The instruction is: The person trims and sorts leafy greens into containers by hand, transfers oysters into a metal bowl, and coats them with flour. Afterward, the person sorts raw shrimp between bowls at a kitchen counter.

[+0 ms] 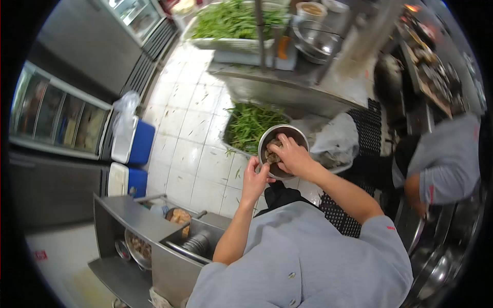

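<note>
A round metal bowl (304, 134) is in front of my body, with brownish pieces of food (272, 154) inside it. My right hand (291, 154) reaches into the bowl, its fingers closed around some of the pieces. At the bowl's left rim is my left hand (256, 179), fingers bent, the thumb and fingertips near the edge; whether it grips the rim is not clear. Just behind the bowl, lower down, a bin of cut green stalks (249, 123) stands on the floor.
Clear plastic bags (336, 141) lie right of the bowl. A steel table (287, 92) holds a tray of greens (226, 23) and a glass-like bowl (316, 41). A co-worker (447, 159) stands at the right. Blue coolers (141, 141) and a steel cabinet (169, 267) are left.
</note>
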### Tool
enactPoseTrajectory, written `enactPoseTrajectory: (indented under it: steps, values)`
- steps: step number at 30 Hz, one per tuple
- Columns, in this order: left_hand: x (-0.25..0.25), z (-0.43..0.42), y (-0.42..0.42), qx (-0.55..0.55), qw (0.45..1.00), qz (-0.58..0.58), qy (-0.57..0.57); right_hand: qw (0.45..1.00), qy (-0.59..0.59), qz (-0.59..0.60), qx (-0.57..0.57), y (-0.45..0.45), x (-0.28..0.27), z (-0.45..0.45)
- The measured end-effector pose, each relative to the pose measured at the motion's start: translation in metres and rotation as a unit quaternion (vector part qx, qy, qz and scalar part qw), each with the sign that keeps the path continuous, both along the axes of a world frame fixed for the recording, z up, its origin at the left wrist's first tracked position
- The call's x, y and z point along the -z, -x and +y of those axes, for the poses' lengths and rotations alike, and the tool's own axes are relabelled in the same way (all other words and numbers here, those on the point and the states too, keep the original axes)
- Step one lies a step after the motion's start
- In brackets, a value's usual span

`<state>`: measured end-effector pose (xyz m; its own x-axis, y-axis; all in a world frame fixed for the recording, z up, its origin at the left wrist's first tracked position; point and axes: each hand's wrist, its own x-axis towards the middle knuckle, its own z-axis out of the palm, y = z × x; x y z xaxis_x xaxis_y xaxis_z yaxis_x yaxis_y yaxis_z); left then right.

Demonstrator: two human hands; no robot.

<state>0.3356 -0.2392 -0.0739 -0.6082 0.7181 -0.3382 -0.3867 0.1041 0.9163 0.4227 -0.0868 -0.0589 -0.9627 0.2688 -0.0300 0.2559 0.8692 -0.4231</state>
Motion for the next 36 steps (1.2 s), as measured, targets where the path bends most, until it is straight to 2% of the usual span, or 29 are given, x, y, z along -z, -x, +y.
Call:
enactPoseTrajectory:
  steps: [1, 3, 5, 9, 10, 14, 18, 21, 26, 30, 33, 34, 36]
  values:
    - [0.005, -0.002, 0.017, -0.029, 0.999, -0.016, 0.007, 0.999, 0.022, -0.034, -0.027, 0.031, 0.009, 0.008]
    - [0.019, -0.009, 0.052, -0.087, 0.995, -0.052, 0.018, 0.994, 0.085, 0.019, -0.059, 0.091, 0.041, 0.03]
    - [0.021, -0.014, 0.084, -0.134, 0.99, -0.051, 0.013, 0.969, 0.215, 0.06, -0.103, 0.147, 0.021, 0.045]
    - [0.016, -0.024, 0.131, -0.198, 0.978, -0.064, -0.008, 0.929, 0.33, -0.143, -0.083, 0.238, -0.047, 0.049]
    - [0.012, -0.024, 0.148, -0.208, 0.976, -0.065, -0.011, 0.952, 0.245, -0.113, -0.144, 0.26, -0.056, 0.048]
    - [0.005, -0.038, 0.213, -0.225, 0.971, -0.063, -0.057, 0.945, 0.223, -0.124, -0.204, 0.334, -0.091, 0.035]
    - [-0.002, -0.065, 0.288, -0.211, 0.972, -0.054, -0.084, 0.955, 0.188, -0.093, -0.211, 0.395, -0.121, 0.008]
    - [-0.016, -0.086, 0.336, -0.21, 0.972, -0.048, -0.088, 0.962, 0.193, -0.1, -0.167, 0.438, -0.125, -0.015]
    - [-0.033, -0.119, 0.41, -0.174, 0.98, -0.025, -0.095, 0.957, 0.265, -0.045, -0.112, 0.487, -0.133, -0.045]
    - [-0.037, -0.14, 0.442, -0.192, 0.972, -0.077, -0.11, 0.889, 0.455, -0.018, -0.049, 0.511, -0.129, -0.054]
    - [-0.019, -0.155, 0.455, -0.193, 0.97, -0.106, -0.102, 0.902, 0.43, -0.012, -0.042, 0.522, -0.136, -0.072]
    - [-0.012, -0.155, 0.457, -0.188, 0.972, -0.102, -0.095, 0.94, 0.329, -0.05, -0.08, 0.527, -0.131, -0.071]
    - [-0.017, -0.146, 0.462, -0.197, 0.974, -0.075, -0.079, 0.973, 0.181, -0.058, -0.127, 0.531, -0.123, -0.077]
